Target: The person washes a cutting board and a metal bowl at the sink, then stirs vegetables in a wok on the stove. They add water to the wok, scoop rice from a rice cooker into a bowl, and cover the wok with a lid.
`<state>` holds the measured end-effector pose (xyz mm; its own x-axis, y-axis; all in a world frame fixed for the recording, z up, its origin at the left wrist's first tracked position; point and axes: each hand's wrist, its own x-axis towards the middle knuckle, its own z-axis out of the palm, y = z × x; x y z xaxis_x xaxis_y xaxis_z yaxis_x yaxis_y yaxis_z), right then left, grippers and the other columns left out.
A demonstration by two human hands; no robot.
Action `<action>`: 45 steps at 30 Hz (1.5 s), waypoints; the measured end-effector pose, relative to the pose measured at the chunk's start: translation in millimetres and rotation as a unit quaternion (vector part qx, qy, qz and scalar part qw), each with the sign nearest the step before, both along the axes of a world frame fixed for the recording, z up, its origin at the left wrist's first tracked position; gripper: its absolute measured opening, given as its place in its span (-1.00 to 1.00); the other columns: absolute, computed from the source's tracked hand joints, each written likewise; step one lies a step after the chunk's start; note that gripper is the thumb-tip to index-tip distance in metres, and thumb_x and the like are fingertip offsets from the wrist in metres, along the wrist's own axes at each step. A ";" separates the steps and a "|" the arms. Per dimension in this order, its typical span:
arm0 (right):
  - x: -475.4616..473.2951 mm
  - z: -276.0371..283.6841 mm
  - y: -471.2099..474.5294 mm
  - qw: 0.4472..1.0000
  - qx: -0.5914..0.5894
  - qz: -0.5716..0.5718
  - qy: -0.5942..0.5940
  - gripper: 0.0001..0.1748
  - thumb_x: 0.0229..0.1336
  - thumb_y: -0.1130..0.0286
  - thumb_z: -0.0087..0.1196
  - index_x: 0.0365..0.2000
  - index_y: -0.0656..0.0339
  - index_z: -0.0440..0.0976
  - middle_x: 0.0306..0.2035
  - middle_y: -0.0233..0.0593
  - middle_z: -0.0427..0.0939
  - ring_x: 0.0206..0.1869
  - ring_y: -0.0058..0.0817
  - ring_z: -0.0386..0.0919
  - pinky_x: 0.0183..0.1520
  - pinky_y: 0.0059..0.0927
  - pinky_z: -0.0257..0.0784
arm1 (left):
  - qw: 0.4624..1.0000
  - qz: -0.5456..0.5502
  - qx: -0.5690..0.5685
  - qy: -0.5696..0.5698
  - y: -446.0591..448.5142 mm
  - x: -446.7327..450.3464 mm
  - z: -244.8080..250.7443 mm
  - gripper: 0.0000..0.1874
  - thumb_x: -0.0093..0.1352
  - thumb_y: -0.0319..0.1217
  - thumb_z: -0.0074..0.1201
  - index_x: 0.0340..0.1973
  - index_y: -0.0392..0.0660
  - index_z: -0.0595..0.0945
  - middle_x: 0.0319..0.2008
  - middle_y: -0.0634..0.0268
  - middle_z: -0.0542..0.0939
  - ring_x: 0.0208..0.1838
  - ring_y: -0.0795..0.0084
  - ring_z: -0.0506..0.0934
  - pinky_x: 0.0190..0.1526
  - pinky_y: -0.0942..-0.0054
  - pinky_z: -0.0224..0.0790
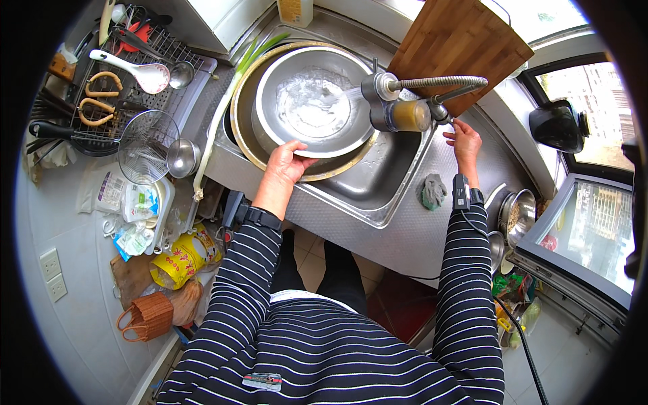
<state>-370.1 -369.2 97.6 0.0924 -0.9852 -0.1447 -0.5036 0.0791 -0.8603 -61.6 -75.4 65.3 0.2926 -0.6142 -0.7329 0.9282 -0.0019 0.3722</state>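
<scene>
Water runs from the faucet head (377,101) with its yellowish filter into a steel basin (273,121), where some water stands. My left hand (287,164) grips the near rim of this basin, thumb on top. Beneath it lies a larger, tan-rimmed basin (243,147) over the sink (395,202). My right hand (464,144) is at the faucet's lever (450,120), fingertips against it. A long green onion (223,106) lies along the left side of the basins. A grey and green cloth (433,192) rests on the counter, below my right hand.
A bamboo cutting board (455,50) leans behind the faucet. At left, a dish rack (152,40) holds spoons and a wire strainer (149,147). Steel bowls (519,217) stand at right near an open window (582,233). A bottle (296,12) is behind the sink.
</scene>
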 end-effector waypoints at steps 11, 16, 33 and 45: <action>1.3 2.1 1.6 1.000 0.006 -0.005 -0.003 -0.75 0.22 0.45 0.04 -0.14 0.31 0.58 -0.37 -0.22 0.65 -0.48 -0.46 0.66 -0.54 -0.54 0.53 | 1.000 0.004 0.000 -0.003 2.6 -4.5 -0.6 -0.61 0.13 -0.64 0.02 -0.09 -0.36 0.45 -0.11 -0.06 0.50 -0.06 -0.02 0.54 -0.13 -0.09 0.54; 1.6 3.1 1.9 1.000 0.001 -0.002 0.002 -0.75 0.22 0.44 0.04 -0.14 0.32 0.58 -0.37 -0.21 0.65 -0.49 -0.45 0.66 -0.55 -0.54 0.53 | 1.000 0.003 0.002 -0.004 4.9 -4.4 -3.1 -0.63 0.13 -0.64 0.01 -0.11 -0.38 0.45 -0.11 -0.07 0.50 -0.06 -0.03 0.54 -0.13 -0.09 0.54; 2.3 4.4 3.2 1.000 0.007 -0.002 0.001 -0.75 0.22 0.45 0.05 -0.14 0.32 0.58 -0.36 -0.21 0.64 -0.48 -0.44 0.66 -0.55 -0.54 0.53 | 1.000 -0.004 0.011 0.025 7.5 -6.7 -6.7 -0.57 0.14 -0.66 0.01 -0.03 -0.31 0.44 -0.05 -0.01 0.50 -0.02 0.03 0.52 -0.09 -0.05 0.52; 3.5 7.4 3.9 1.000 0.015 -0.006 -0.005 -0.76 0.22 0.46 0.05 -0.14 0.32 0.58 -0.36 -0.22 0.64 -0.49 -0.43 0.66 -0.56 -0.54 0.52 | 1.000 -0.003 0.004 0.014 9.4 -10.4 -6.0 -0.58 0.13 -0.67 0.01 -0.05 -0.35 0.43 -0.07 -0.03 0.50 -0.04 0.03 0.53 -0.10 -0.03 0.54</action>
